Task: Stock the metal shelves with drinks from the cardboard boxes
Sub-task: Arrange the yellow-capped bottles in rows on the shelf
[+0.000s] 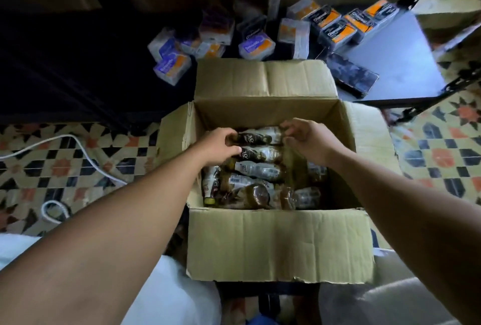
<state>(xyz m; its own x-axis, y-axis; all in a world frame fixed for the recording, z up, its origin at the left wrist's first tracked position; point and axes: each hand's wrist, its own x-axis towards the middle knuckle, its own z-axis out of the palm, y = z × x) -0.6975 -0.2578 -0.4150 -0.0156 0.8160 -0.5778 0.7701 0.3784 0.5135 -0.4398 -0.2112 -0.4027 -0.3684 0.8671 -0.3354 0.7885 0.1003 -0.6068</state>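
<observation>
The top bottle (260, 135), a clear plastic bottle of brown drink with a dark and white label, lies on its side at the far end of the open brown cardboard box (278, 244). It is the farthest one in a row of other bottles (260, 171) of the same kind, which also lie on their sides, close together, in the left and middle part of the box. The left hand (217, 143) is at the left end of the top bottle. Its grip is closed around this end, with the fingers curled over it and the thumb lying toward the next bottle. The right hand (308, 139) is at the right end of the same bottle. Its grip is half closed, and the curled fingers and the thumb pinch this end. All four flaps of the box are folded outward. Just behind the far flap there is a low metal shelf (406, 59) with a grey board and black perforated posts. On it stand several plastic-wrapped packs, purple and orange packs (256, 46) on the left and black and orange packs (338, 29) on the right. A flat dark packet (351, 74) lies near them. The box stands on a tiled floor (442, 158) with a cream, black and orange pattern. A white cable (75, 139) lies on the tiles at the left. White cloth (171, 298) shows at the bottom edge, on both sides of the box.
</observation>
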